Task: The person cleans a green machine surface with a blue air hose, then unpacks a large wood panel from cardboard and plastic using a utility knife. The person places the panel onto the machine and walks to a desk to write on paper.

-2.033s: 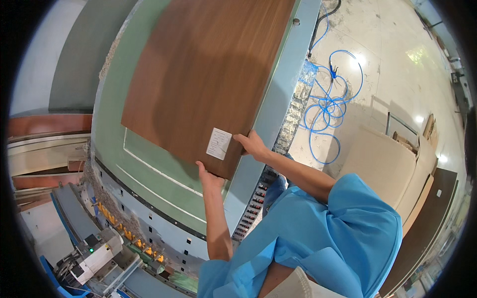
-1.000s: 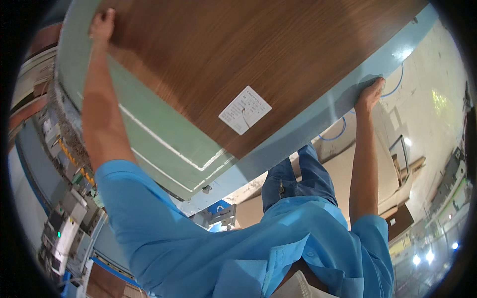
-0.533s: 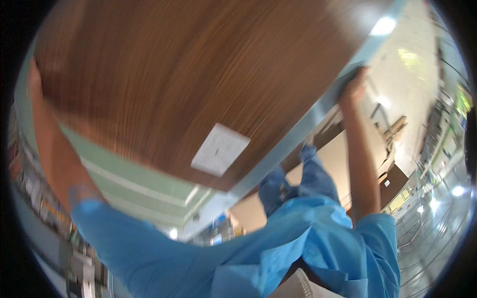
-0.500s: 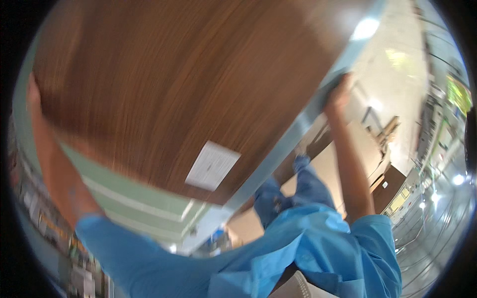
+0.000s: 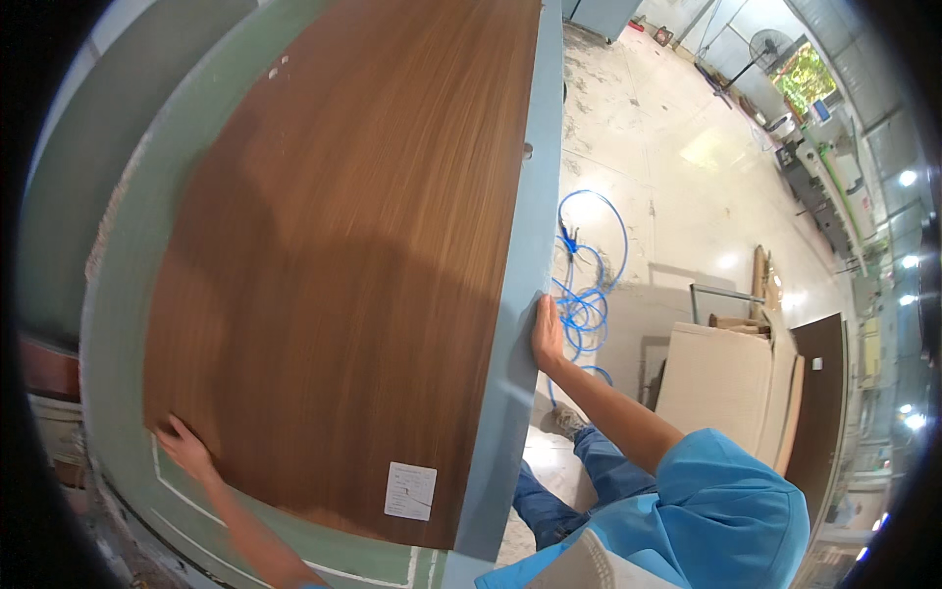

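A large brown wood-grain panel (image 5: 343, 255) lies flat on a green-topped table (image 5: 128, 294) with white lines marked on it. A small white paper label (image 5: 410, 491) is stuck near the panel's near right corner. My left hand (image 5: 188, 452) rests at the panel's near left corner, fingers apart and touching its edge. Along the panel's right side runs the table's light blue edge strip (image 5: 505, 393). My right hand (image 5: 548, 339) lies against the outer side of that strip, fingers stretched out and close together.
A coiled blue hose (image 5: 589, 309) lies on the floor right of the table. Flattened cardboard (image 5: 711, 383) and a dark brown board (image 5: 817, 393) lean at the right. Farther off stand a pedestal fan (image 5: 765, 47) and machinery (image 5: 819, 191).
The view has turned and sharpened. The panel now appears straighter along the blue strip. My left hand has shifted from the panel's left edge to its near left corner.
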